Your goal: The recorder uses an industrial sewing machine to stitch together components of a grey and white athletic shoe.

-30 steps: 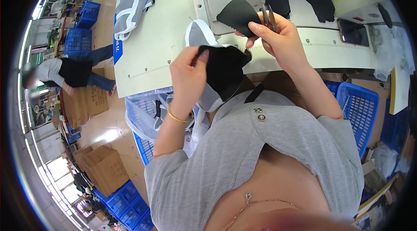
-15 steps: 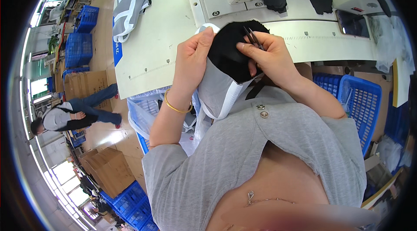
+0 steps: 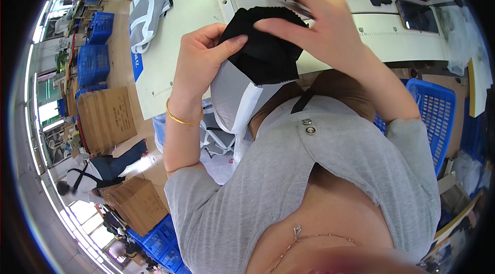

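Head view: looks steeply down, close over chest, worktable [image 3: 196, 21] probably ahead.
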`<state>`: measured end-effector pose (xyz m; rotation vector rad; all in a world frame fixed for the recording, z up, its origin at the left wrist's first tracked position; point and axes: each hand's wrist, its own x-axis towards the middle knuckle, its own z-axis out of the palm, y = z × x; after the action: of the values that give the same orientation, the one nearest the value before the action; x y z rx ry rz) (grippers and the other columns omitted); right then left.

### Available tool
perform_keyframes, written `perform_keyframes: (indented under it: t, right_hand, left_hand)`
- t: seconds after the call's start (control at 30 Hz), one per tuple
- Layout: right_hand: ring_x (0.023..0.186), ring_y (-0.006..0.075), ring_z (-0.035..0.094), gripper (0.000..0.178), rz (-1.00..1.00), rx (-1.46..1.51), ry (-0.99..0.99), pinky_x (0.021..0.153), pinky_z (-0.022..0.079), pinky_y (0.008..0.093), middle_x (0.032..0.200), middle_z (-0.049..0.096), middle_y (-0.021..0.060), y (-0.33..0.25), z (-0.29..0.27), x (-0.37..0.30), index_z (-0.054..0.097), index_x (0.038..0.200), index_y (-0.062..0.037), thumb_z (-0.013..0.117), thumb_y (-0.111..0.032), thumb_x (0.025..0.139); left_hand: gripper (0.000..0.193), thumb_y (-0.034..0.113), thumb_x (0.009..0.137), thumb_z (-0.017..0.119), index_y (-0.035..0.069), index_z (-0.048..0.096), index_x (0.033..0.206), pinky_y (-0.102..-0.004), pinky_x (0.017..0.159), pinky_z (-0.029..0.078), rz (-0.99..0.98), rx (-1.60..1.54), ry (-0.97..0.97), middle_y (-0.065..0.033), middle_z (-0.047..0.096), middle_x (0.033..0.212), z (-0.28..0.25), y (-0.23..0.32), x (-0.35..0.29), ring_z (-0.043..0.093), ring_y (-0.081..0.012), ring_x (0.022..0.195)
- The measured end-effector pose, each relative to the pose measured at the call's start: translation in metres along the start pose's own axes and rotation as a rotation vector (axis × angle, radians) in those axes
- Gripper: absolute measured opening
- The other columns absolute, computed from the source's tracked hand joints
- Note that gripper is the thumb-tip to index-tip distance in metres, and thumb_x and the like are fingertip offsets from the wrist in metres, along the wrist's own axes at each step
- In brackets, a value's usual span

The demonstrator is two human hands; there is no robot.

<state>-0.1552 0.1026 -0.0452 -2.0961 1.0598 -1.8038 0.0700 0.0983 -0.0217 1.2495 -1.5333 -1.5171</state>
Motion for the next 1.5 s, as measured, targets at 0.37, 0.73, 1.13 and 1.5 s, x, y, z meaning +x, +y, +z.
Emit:
perform_keyframes:
  t: [0.37, 0.73, 1.13, 1.5]
  right_hand:
    - [0.062, 0.0294, 0.064, 0.021, 0.113, -0.021, -0.242, 0.057, 0.049, 0.0353, 0.070, 0.065, 0.0123, 0.020, 0.014, -0.005, 0.069, 0.089, -0.0052, 0.073, -0.025, 0.084]
    - [0.063, 0.0019, 0.057, 0.010, 0.756, 0.788, -0.002, 0.056, 0.043, 0.0163, 0.077, 0.066, -0.0008, -0.002, -0.029, -0.027, 0.071, 0.097, -0.0015, 0.070, -0.009, 0.090]
    - [0.061, 0.0053, 0.058, 0.011, 0.803, 0.481, -0.284, 0.059, 0.045, 0.0189, 0.082, 0.065, 0.0030, 0.008, -0.010, -0.032, 0.068, 0.091, 0.0008, 0.068, -0.010, 0.090]
    - [0.053, 0.0060, 0.058, 0.013, 0.806, 0.405, -0.181, 0.049, 0.045, 0.0200, 0.066, 0.063, 0.0024, -0.002, -0.005, -0.034, 0.068, 0.087, 0.0021, 0.068, -0.011, 0.087]
  left_hand:
    - [0.018, 0.012, 0.096, 0.061, -0.004, 0.064, 0.101, -0.0216, 0.071, 0.044, 0.051, 0.324, 0.000, 0.0036, 0.062, 0.081, -0.007, 0.006, -0.017, 0.052, -0.0042, 0.078]
    - [0.018, 0.016, 0.098, 0.057, 0.001, 0.060, 0.089, -0.0262, 0.053, 0.035, 0.324, 0.531, 0.546, 0.0011, 0.045, 0.060, 0.040, -0.029, -0.002, 0.039, -0.0077, 0.058]
    - [0.015, 0.012, 0.094, 0.061, 0.001, 0.060, 0.085, -0.0220, 0.059, 0.037, 0.239, 0.243, 0.270, 0.0038, 0.054, 0.069, 0.036, -0.031, 0.003, 0.044, -0.0046, 0.065]
    - [0.013, 0.004, 0.088, 0.064, -0.003, 0.070, 0.097, -0.0211, 0.072, 0.047, 0.049, -0.227, 0.205, -0.0019, 0.068, 0.085, 0.040, -0.030, 0.002, 0.059, -0.0063, 0.077]
